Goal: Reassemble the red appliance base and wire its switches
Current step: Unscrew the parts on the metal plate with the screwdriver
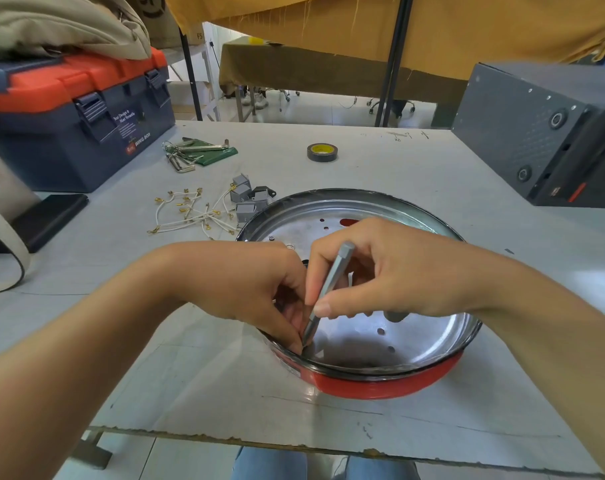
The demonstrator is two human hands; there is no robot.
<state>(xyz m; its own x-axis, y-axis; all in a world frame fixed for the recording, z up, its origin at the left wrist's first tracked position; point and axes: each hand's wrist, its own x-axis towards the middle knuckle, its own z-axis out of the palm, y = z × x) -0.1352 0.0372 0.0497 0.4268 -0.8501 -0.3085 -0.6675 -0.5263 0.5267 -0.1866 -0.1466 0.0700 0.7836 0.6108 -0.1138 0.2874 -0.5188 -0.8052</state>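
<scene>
Red appliance base (380, 384) sits mid-bench (415, 161), open side up, shiny metal inside. Right hand (391, 271) pinches a grey driver bit (328, 282), tip down at the near-left inner rim of the base. Left hand (259, 289) has fingers curled at that same spot, pinching something tiny; cannot tell what.

Risks, as I judge them: the bare bit has no handle, so it could slip off a screw and jab the left fingertips touching it; the base is not clamped and may skid; a small fastener could drop through the base's holes.

Counts: one toolbox (72, 123) far left of the base, one black box (543, 129) to its right, one tape roll (323, 152) behind it, about three grey switches (247, 197) touching its far-left rim, a loose wire bunch (193, 216) beside those, too tangled to count.
</scene>
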